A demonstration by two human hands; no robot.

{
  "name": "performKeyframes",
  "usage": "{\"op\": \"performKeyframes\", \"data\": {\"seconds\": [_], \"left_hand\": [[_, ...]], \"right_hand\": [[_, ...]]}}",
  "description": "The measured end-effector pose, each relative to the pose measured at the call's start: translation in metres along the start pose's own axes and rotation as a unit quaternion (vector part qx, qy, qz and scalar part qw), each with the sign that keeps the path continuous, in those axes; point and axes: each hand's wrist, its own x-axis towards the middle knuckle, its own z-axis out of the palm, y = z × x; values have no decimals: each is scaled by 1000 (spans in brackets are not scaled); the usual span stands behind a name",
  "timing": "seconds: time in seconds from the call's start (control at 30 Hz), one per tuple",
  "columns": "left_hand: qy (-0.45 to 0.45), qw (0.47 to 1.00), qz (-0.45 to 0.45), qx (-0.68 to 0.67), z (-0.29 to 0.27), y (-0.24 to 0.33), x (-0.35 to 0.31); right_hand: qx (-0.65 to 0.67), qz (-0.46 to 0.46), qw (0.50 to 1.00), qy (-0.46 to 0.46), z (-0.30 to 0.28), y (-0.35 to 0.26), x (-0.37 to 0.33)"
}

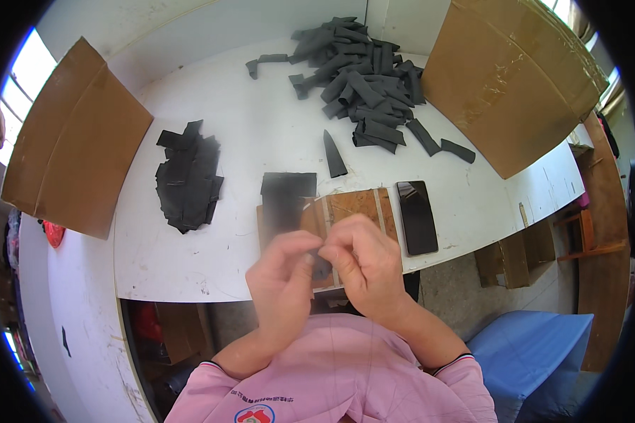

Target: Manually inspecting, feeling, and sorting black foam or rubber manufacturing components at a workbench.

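Observation:
My two hands meet above the near edge of the table, fingertips close together. Between them shows a small dark grey piece (322, 267), mostly hidden by the fingers. My left hand (281, 280) is closed in a pinch on this piece. Thumb and forefinger of my right hand (365, 262) are pressed together beside it; what they grip, if anything, is too small to make out. Under the hands lies a brown board (356, 204) with pale strips across it. A flat dark grey sheet (289, 185) rests on its far left part.
A black phone (417, 217) lies right of the board. Beyond it are a pointed dark piece (334, 156) and a heap of rolled dark pieces (367, 81). Flat dark pieces (188, 180) are stacked at left. Cardboard panels stand at left (74, 141) and right (508, 77).

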Motion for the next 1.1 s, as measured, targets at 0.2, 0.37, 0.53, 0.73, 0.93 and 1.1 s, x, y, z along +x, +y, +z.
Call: {"op": "performKeyframes", "data": {"seconds": [0.2, 0.37, 0.53, 0.73, 0.93, 1.1], "left_hand": [[-189, 787, -191, -555, -14, 18, 53], [-202, 637, -275, -691, -21, -16, 61], [-58, 655, -427, -620, -26, -48, 58], [-33, 531, -420, -735, -19, -24, 77], [14, 661, -430, -614, -20, -43, 62], [-109, 776, -258, -565, -12, -17, 49]], "right_hand": [[205, 164, 961, -86, -13, -4, 56], [327, 296, 884, -159, -5, 27, 53], [377, 350, 847, -135, 7, 51, 35], [337, 327, 867, -166, 7, 40, 58], [382, 343, 847, -139, 10, 61, 36], [364, 282, 873, -164, 7, 56, 47]]}}
